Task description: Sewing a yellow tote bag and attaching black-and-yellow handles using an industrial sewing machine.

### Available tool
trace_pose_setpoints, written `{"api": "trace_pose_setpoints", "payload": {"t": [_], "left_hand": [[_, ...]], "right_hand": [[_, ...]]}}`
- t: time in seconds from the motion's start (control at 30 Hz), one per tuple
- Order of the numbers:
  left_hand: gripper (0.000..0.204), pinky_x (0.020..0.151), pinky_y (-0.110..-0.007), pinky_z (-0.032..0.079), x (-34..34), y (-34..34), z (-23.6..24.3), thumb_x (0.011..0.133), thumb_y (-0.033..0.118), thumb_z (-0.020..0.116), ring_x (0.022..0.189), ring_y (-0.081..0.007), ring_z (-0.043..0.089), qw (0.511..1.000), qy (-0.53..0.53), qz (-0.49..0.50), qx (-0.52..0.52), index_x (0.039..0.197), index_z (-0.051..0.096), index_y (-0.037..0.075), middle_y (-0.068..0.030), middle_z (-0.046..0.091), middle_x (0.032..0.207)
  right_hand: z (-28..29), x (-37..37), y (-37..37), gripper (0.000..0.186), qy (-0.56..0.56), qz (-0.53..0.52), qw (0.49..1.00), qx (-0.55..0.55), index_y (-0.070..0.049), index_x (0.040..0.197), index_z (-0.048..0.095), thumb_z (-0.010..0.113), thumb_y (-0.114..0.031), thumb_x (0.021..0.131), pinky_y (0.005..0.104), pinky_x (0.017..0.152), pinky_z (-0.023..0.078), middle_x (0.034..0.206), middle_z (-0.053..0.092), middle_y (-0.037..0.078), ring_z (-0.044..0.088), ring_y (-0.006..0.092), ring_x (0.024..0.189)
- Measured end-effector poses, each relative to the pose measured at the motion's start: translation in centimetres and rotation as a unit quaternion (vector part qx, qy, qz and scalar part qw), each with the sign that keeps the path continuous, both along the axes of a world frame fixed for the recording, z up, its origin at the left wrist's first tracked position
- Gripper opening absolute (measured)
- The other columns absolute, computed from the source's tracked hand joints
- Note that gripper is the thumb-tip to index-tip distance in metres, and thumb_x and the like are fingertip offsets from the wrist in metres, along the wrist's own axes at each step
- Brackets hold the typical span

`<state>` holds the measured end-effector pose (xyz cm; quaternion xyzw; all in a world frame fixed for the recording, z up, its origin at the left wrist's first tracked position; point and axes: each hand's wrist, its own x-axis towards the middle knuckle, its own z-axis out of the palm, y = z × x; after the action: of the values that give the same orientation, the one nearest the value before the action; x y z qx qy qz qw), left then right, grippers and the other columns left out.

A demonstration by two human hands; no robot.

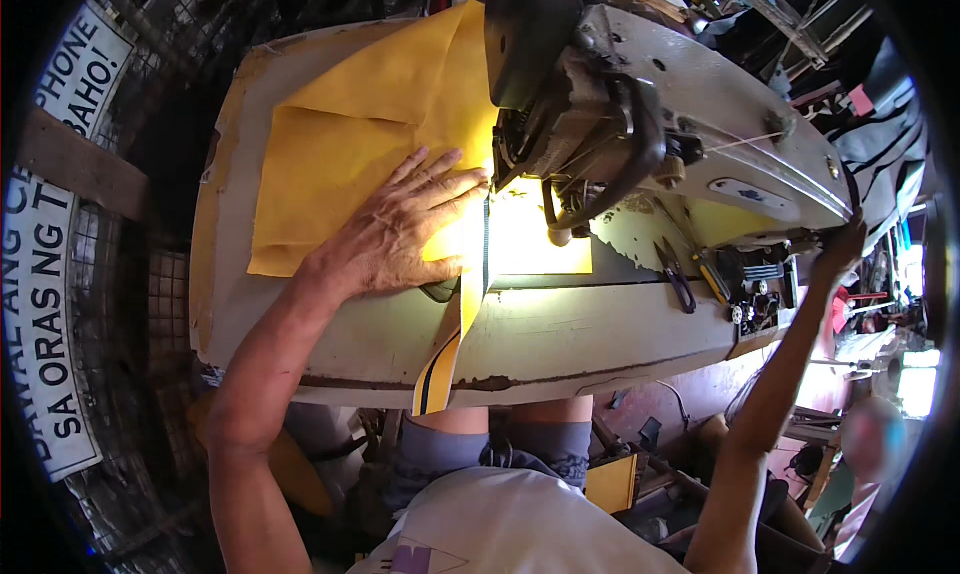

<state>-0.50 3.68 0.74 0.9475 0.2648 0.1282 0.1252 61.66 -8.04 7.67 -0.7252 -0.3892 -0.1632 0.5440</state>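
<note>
My left hand (405, 229) lies flat with its fingers spread on a large yellow sheet of material (335, 189). Its fingertips point toward the brightly lit needle area of a sewing machine (740, 139). Beside the thumb a narrow yellow strip with a dark line and pale edges (437, 374) runs from the needle area over the near edge of the table and hangs down. At the far right, my right hand (843, 249) reaches up to the end of the machine, where the wheel end sits; its fingers are dark and mostly hidden.
Scissors (677, 276), a yellow-handled tool (713, 279) and several small metal bobbin parts (755, 304) lie on the table's right part. A wire grid with white signs (70, 344) stands at left. Another person (870, 454) is at the lower right.
</note>
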Motion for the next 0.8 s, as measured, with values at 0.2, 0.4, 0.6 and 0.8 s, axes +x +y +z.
{"api": "trace_pose_setpoints", "payload": {"t": [0.2, 0.4, 0.6, 0.8], "left_hand": [[0.075, 0.124, -0.048, 0.018, -0.1, -0.2, -0.2, 0.077, 0.038, 0.072, 0.145, -0.0313, 0.031, 1.000, -0.018, 0.000, 0.005, 0.139, 0.050, 0.003, -0.0158, 0.048, 0.145], [0.073, 0.122, -0.048, 0.020, -0.2, 0.0, -0.4, 0.082, 0.045, 0.067, 0.144, -0.0312, 0.033, 1.000, -0.004, 0.000, 0.014, 0.140, 0.050, 0.004, -0.0121, 0.046, 0.148], [0.075, 0.123, -0.047, 0.019, -0.3, 0.4, -0.9, 0.082, 0.045, 0.068, 0.144, -0.0310, 0.033, 1.000, -0.006, -0.012, 0.020, 0.142, 0.048, 0.004, -0.0107, 0.046, 0.148], [0.073, 0.122, -0.049, 0.019, 0.4, -1.4, 0.0, 0.084, 0.040, 0.067, 0.144, -0.0368, 0.030, 0.999, 0.006, 0.038, 0.023, 0.142, 0.046, 0.002, -0.0148, 0.043, 0.149]], "right_hand": [[-0.2, -4.4, 0.4, 0.052, 0.048, -0.022, 0.995, 0.082, -0.001, 0.095, 0.063, 0.050, -0.051, 0.100, 0.0347, 0.059, 0.045, 0.077, 0.062, 0.009, 0.057, 0.0172, 0.067], [3.9, -1.9, 1.2, 0.051, -0.016, -0.013, 0.999, -0.050, -0.003, 0.110, 0.067, 0.054, -0.050, 0.098, 0.0339, 0.060, 0.046, 0.078, 0.061, 0.010, 0.056, 0.0167, 0.066], [1.4, -3.1, 0.5, 0.056, -0.025, -0.032, 0.996, -0.075, -0.001, 0.120, 0.064, 0.051, -0.052, 0.099, 0.0371, 0.070, 0.050, 0.085, 0.066, 0.012, 0.063, 0.0219, 0.075], [-4.6, -4.1, -0.5, 0.052, 0.030, -0.042, 0.990, 0.128, -0.001, 0.112, 0.060, 0.042, -0.049, 0.104, 0.0351, 0.086, 0.046, 0.103, 0.064, 0.010, 0.059, 0.0199, 0.094]]}}
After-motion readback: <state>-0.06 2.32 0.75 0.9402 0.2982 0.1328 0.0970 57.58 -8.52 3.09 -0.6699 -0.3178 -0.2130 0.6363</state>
